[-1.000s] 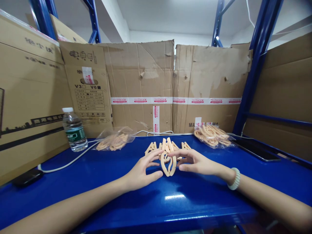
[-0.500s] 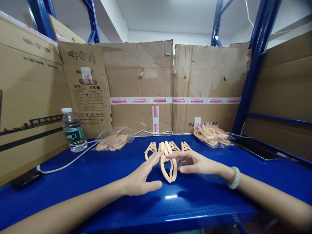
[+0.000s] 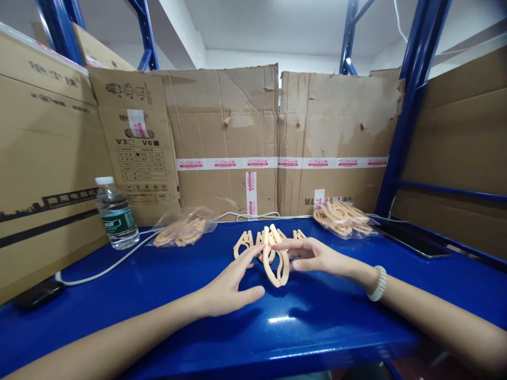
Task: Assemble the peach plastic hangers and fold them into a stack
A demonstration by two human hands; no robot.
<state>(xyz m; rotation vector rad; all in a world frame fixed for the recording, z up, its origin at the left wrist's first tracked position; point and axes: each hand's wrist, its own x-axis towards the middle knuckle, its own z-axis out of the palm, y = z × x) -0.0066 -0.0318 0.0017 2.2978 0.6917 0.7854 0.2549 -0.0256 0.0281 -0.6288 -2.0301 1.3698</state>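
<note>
A beige plastic folding hanger [image 3: 282, 270], folded into a narrow loop, stands tilted between my hands over the blue table. On its left side, the fingertips of my left hand [image 3: 227, 290] press against it, fingers long and thumb held apart. My right hand [image 3: 312, 254] touches its right side with the index finger, the other fingers curled behind. Fingertips behind the hanger are partly hidden. Just beyond lie several more folding hangers in a row, among them one at the left [image 3: 242, 245] and one at the right [image 3: 298, 234].
Clear bags of similar hangers lie at back left [image 3: 186, 231] and back right [image 3: 343, 217]. A water bottle [image 3: 116, 216] and black object [image 3: 37, 294] are at left, a dark phone or tablet [image 3: 414, 240] at right. A white cable [image 3: 99, 274] and cardboard [image 3: 225, 126] border the table [image 3: 190, 343].
The folding hanger between my hands has shifted slightly up and away from me. My right hand has moved a little with it; the left hand has hardly moved.
</note>
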